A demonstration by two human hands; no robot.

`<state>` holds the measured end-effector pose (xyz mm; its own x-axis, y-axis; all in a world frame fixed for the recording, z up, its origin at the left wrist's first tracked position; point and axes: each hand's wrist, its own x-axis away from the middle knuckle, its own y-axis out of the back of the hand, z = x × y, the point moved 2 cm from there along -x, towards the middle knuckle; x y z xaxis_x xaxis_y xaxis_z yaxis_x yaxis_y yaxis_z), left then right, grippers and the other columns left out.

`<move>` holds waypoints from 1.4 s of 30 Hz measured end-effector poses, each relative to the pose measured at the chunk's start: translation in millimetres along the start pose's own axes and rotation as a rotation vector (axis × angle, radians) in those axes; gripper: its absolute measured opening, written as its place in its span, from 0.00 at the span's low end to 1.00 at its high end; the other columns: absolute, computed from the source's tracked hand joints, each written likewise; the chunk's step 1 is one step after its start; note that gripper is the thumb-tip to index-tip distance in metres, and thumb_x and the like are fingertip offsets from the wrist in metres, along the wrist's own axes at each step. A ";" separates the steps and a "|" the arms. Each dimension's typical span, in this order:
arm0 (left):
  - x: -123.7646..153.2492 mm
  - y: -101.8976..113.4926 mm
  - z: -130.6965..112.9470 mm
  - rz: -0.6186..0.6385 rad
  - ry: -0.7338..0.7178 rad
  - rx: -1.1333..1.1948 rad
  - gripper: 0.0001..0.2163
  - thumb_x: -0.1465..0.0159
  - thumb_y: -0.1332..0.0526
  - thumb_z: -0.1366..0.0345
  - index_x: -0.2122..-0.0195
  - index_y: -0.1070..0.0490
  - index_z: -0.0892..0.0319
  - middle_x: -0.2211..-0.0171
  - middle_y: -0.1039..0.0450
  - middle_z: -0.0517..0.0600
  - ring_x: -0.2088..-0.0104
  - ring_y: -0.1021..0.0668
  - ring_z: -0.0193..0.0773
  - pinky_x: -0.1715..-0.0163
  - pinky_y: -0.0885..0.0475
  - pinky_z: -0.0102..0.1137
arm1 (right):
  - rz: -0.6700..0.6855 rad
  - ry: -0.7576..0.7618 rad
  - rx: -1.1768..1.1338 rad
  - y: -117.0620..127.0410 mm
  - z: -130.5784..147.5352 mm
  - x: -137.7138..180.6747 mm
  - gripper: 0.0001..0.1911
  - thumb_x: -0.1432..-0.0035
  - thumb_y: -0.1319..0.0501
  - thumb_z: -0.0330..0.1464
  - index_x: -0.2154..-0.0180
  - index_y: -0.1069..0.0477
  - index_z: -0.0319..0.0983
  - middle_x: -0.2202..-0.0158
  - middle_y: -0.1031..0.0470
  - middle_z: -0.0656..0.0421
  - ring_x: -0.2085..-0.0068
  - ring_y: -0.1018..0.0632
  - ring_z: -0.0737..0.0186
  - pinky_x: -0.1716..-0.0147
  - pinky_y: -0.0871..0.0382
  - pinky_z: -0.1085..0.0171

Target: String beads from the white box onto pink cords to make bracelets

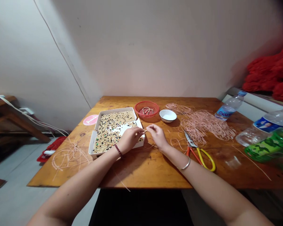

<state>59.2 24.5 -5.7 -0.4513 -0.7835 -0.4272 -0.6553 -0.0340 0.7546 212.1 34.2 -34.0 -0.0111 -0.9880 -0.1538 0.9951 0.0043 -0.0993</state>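
Observation:
My left hand (131, 137), with a dark red bead bracelet on its wrist, is closed in a pinch over the right side of a white box of beads (92, 147). My right hand (157, 135) pinches close beside it, fingertips almost meeting the left ones. Between them runs a short piece of beaded cord (145, 131), light in colour; its details are too small to make out. A strand of beads (152, 145) hangs or lies under my right hand. The box holds many tan, black and green beads (108, 138).
Behind my hands stand a red basket (146, 116) holding a bead string and a white bowl (168, 115). Pink cord (205, 124) is piled at right, near pliers (200, 153) and several bottles (228, 106). Loose cord (70, 153) and a pink round card (90, 120) lie left.

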 end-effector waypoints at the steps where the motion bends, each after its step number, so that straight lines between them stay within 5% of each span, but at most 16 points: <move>1: -0.1 0.4 0.3 -0.007 0.002 0.000 0.09 0.34 0.45 0.64 0.59 0.25 0.57 0.64 0.24 0.51 0.65 0.24 0.36 0.63 0.31 0.30 | -0.027 0.067 0.065 -0.1 -1.2 -0.3 0.12 0.49 0.38 0.41 0.73 0.29 0.38 0.72 0.29 0.59 0.70 0.30 0.66 0.71 0.37 0.68; 4: 0.1 1.1 0.6 -0.020 0.010 -0.013 0.09 0.34 0.45 0.65 0.60 0.25 0.58 0.64 0.23 0.52 0.64 0.24 0.37 0.63 0.31 0.30 | -0.056 0.115 0.140 -0.7 -6.8 -0.6 0.15 0.48 0.39 0.43 0.73 0.29 0.38 0.71 0.26 0.57 0.67 0.28 0.62 0.65 0.35 0.65; 16: 4.6 1.0 4.6 -0.084 0.054 -0.008 0.08 0.34 0.44 0.63 0.62 0.27 0.58 0.65 0.23 0.50 0.65 0.24 0.35 0.64 0.31 0.29 | -0.123 0.112 0.300 2.6 -8.2 8.3 0.15 0.46 0.40 0.43 0.73 0.28 0.37 0.72 0.25 0.55 0.71 0.28 0.61 0.68 0.36 0.63; 24: 4.1 2.1 1.6 -0.111 0.079 0.056 0.06 0.34 0.45 0.64 0.62 0.30 0.59 0.66 0.24 0.50 0.66 0.24 0.35 0.65 0.32 0.29 | -0.065 0.132 0.341 1.2 -15.4 8.7 0.17 0.44 0.44 0.44 0.76 0.33 0.38 0.77 0.32 0.60 0.74 0.33 0.64 0.70 0.39 0.66; 33: 5.2 -1.2 1.9 0.001 0.068 0.025 0.06 0.38 0.40 0.63 0.61 0.29 0.57 0.68 0.23 0.47 0.70 0.23 0.33 0.69 0.32 0.27 | -0.026 0.133 0.337 4.2 -13.9 1.4 0.20 0.43 0.46 0.45 0.80 0.42 0.40 0.81 0.42 0.64 0.76 0.39 0.66 0.74 0.45 0.66; 42: 4.1 0.2 3.9 0.034 0.077 -0.058 0.05 0.37 0.42 0.65 0.64 0.27 0.57 0.70 0.23 0.48 0.70 0.22 0.34 0.69 0.32 0.27 | 0.016 0.178 0.425 3.8 -10.6 -1.6 0.18 0.42 0.46 0.45 0.76 0.34 0.40 0.77 0.30 0.60 0.73 0.32 0.63 0.69 0.39 0.65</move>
<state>54.9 23.8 -9.2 -0.4231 -0.8301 -0.3632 -0.6033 -0.0410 0.7964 214.9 37.5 -44.5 0.0250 -0.9464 -0.3221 0.9470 -0.0808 0.3110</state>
